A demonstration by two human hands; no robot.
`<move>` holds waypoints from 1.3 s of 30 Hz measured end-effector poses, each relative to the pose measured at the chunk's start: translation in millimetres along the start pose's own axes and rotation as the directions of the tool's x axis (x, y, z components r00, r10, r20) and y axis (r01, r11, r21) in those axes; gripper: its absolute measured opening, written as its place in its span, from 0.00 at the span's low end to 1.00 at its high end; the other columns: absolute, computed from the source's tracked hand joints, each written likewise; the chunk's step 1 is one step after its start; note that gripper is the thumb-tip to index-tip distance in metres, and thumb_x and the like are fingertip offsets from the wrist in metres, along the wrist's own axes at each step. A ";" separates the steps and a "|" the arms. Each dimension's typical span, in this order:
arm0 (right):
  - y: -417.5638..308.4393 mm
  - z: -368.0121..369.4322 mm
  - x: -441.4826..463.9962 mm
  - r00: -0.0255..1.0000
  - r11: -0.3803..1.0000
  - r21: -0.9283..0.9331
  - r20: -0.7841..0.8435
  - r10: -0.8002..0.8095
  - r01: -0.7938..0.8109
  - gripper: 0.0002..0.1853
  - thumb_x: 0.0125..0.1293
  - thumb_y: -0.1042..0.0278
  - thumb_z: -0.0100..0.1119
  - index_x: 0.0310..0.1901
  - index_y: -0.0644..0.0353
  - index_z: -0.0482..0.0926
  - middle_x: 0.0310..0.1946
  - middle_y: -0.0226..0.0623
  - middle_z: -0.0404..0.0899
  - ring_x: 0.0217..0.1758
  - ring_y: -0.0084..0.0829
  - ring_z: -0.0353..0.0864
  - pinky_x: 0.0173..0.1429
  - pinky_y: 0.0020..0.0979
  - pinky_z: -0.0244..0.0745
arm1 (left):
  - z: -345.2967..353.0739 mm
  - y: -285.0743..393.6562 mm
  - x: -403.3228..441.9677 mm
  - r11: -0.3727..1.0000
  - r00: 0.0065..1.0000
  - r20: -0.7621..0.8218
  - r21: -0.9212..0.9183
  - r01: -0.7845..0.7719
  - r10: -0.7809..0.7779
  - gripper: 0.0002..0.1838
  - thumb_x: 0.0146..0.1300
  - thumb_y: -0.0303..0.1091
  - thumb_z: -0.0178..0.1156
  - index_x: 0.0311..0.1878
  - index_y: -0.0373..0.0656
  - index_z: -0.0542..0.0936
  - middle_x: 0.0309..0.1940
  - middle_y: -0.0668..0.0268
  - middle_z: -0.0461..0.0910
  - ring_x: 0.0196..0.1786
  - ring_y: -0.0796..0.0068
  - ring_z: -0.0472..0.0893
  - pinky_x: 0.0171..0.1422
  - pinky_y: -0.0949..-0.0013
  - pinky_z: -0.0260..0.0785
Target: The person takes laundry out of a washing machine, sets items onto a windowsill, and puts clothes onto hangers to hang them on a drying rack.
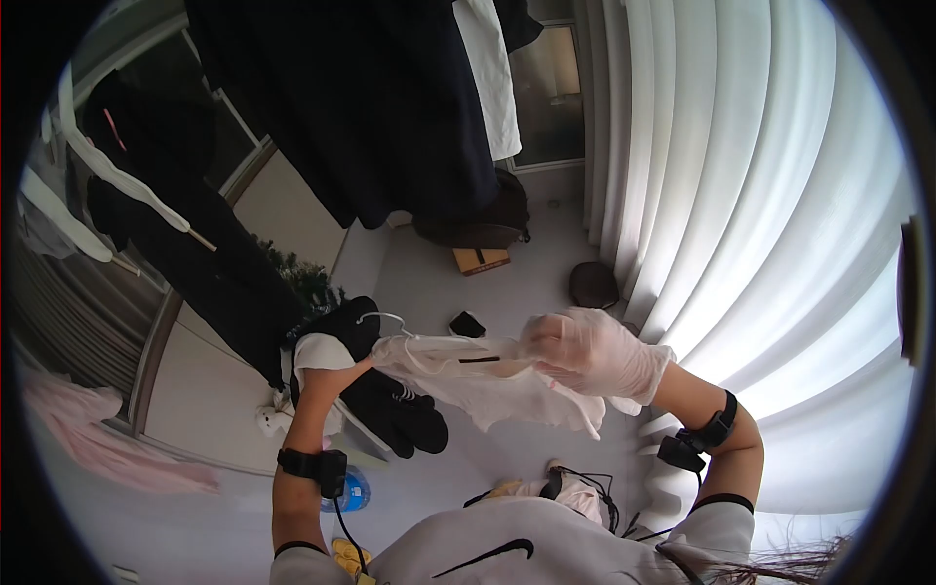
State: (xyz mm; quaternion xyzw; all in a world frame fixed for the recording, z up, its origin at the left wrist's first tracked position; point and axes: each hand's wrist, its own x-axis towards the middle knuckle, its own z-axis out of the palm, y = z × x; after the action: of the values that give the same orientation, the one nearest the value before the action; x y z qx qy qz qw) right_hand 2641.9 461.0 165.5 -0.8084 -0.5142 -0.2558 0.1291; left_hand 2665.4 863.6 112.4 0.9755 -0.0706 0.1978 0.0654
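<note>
A pale, whitish small garment (483,390) is stretched between my two hands in front of my chest, with a short dark strip near its upper edge. A white clothes hanger (382,315) shows its curved hook just above the garment's left end. My left hand (389,353) is at that end, its fingers largely hidden and hard to tell apart from the pale cloth. On the other end, my right hand (577,353) wears a thin whitish glove and is closed on the cloth, somewhat blurred.
Dark clothes (361,107) hang overhead, with black trousers (210,253) and white-covered hangers (127,180) at left. White curtains (751,195) line the right. On the floor are a cardboard box (480,260), a dark round stool (594,285) and a blue-labelled bottle (353,489). Pink cloth (107,439) hangs left.
</note>
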 end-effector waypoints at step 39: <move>9.0 -39.8 -6.0 0.761 0.559 0.526 0.534 0.369 -0.641 0.17 0.64 0.56 0.55 0.42 0.62 0.82 0.35 0.39 0.83 0.37 0.36 0.83 0.48 0.31 0.75 | -9.7 -20.1 0.0 0.943 0.991 -0.037 -0.314 0.110 -0.128 0.41 0.33 0.49 0.76 0.53 0.40 0.77 0.52 0.54 0.77 0.57 0.57 0.75 0.63 0.62 0.65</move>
State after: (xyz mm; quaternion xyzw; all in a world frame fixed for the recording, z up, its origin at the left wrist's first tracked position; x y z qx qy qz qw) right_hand 2636.8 433.6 196.0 -0.8481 -0.3254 0.1554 0.3882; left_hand 2665.0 884.8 119.2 0.9494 -0.0398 0.2075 0.2324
